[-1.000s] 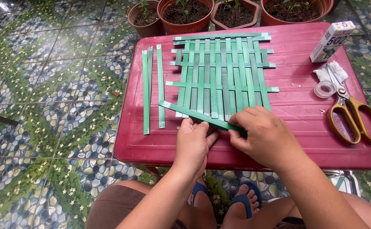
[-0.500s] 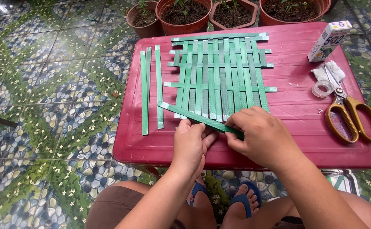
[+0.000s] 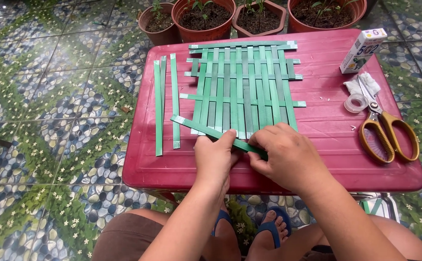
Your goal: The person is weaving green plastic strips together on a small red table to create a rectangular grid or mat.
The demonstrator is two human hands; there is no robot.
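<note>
Both hands, left hand (image 3: 214, 157) and right hand (image 3: 288, 154), pinched a green strip (image 3: 206, 129) by the woven mat (image 3: 242, 87) on the red table (image 3: 327, 121).

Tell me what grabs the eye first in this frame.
The woven mat of green strips in the middle of the red table stands out first. Right below it, the left hand and right hand pinch a slanted green strip at the mat's near edge. The yellow-handled scissors lie at the table's right side, and three spare strips lie left of the mat.

Scissors (image 3: 387, 133) right of woven mat (image 3: 242, 87)
</note>
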